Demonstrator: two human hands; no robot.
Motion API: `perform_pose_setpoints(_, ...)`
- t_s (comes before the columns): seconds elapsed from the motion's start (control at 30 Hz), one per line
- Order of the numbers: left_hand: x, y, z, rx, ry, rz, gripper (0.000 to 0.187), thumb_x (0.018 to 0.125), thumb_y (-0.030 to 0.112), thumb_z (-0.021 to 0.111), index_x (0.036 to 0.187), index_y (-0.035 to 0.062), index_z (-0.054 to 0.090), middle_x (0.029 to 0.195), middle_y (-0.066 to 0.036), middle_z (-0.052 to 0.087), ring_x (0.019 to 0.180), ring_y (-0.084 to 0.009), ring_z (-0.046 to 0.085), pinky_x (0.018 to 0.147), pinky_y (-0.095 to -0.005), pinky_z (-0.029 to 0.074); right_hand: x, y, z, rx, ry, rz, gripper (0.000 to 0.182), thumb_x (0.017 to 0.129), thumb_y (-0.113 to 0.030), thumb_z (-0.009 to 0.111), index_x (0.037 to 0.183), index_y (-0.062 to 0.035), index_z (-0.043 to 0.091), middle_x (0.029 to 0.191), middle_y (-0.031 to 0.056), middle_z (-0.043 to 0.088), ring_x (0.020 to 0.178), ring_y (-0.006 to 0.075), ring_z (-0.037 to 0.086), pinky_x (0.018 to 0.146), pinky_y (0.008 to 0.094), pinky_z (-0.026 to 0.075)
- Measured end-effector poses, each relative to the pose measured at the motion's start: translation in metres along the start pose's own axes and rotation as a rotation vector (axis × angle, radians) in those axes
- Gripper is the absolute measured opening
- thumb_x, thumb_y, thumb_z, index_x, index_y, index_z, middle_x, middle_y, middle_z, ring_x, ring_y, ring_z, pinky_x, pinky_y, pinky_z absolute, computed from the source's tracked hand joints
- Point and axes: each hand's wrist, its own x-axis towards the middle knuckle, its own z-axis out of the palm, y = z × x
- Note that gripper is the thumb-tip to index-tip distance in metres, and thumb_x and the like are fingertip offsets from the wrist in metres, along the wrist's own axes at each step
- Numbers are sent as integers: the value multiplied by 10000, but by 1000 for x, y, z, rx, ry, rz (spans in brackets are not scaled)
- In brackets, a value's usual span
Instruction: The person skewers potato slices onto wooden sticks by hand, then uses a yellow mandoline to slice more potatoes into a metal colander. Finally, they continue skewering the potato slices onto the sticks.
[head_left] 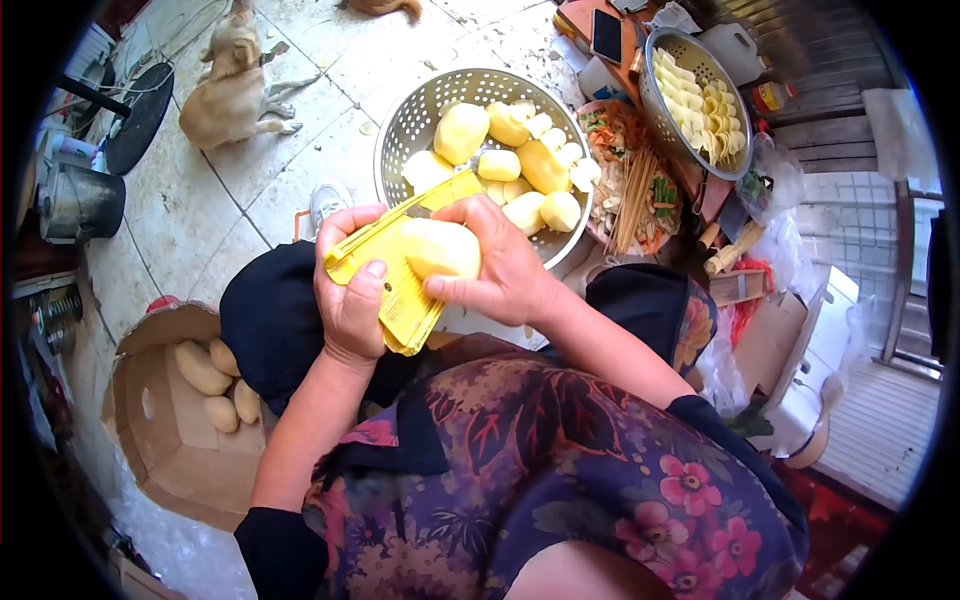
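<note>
A yellow slicer (pixel 402 290) is tilted over my lap, and my left hand (pixel 352 290) grips its left edge with the thumb on top. My right hand (pixel 500 262) is wrapped round a peeled potato (pixel 440 248) that lies against the slicer's face. The slicer's underside is hidden. Just beyond my hands stands a metal colander (pixel 396 130) with several peeled potatoes (pixel 461 133) in it, and the slicer's upper end overlaps its near rim.
Unpeeled potatoes (pixel 200 368) lie in a cardboard box (pixel 150 440) at the left. A dog (pixel 228 95) lies on the tiled floor. At the right are a second colander (pixel 742 160) with potato slices (pixel 700 108), a tray of vegetables and skewers (pixel 632 190), and a phone (pixel 606 36).
</note>
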Motion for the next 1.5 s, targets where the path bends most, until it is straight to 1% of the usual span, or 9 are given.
perform_pose_setpoints(0.13,0,4,2,2,10,-28,542,798,248,527,1241,-46,422,1158,-185,555,1066,-241,566,967,-348,451,17,76,8,185,74,313,670,748,-461,716,1167,21,515,1113,237,539,1052,343,559,926,407,451)
perform_pose_setpoints(0.27,3,4,1,15,4,-17,543,794,248,524,1238,-49,427,1162,-182,549,1063,-236,560,952,-342,454,15,72,9,198,76,320,661,769,-468,705,1168,22,513,1100,233,539,1040,336,559,924,396,449)
perform_pose_setpoints(0.4,1,3,2,14,-4,13,544,791,254,525,1234,-48,434,1143,-174,552,1046,-232,562,945,-335,452,-1,-14,-3,47,-43,-150,666,772,-481,709,1166,16,507,1081,205,535,1014,328,553,927,376,440)
perform_pose_setpoints(0.47,2,4,3,27,2,2,551,795,272,529,1235,-47,436,1138,-170,553,1049,-232,561,955,-338,446,3,5,-1,41,-33,-108,673,771,-476,708,1175,25,513,1090,217,553,1023,335,563,924,390,448)
perform_pose_setpoints(0.6,0,4,3,27,-25,12,492,804,192,507,1221,-55,425,1128,-156,544,1012,-182,548,924,-309,454,27,87,11,149,107,348,659,778,-431,708,1188,51,523,1103,258,590,1052,346,587,922,399,465)
perform_pose_setpoints(0.87,3,4,3,19,-13,36,478,806,189,506,1209,-58,431,1121,-154,547,1009,-179,548,918,-308,455,0,-4,-4,15,-66,-68,653,815,-480,667,1200,20,500,1111,225,532,1064,353,536,937,402,435)
perform_pose_setpoints(1.0,1,3,5,0,-10,19,479,810,182,501,1217,-59,424,1105,-159,559,990,-184,560,907,-309,465,20,61,2,64,47,320,676,806,-478,685,1187,52,511,1131,263,574,1074,346,568,944,404,448)
perform_pose_setpoints(1.2,4,1,1,-4,-7,-21,531,803,246,526,1233,-51,428,1144,-184,564,1046,-230,580,936,-337,474,24,108,11,121,69,287,571,887,-437,613,1190,38,521,1139,259,575,1075,339,568,941,388,437)
perform_pose_setpoints(1.5,5,-3,-2,36,-4,19,524,798,236,525,1222,-58,436,1121,-186,573,1022,-226,591,921,-332,485,8,98,10,513,129,456,467,918,-351,631,1199,16,561,1129,99,628,1014,141,561,893,293,448)
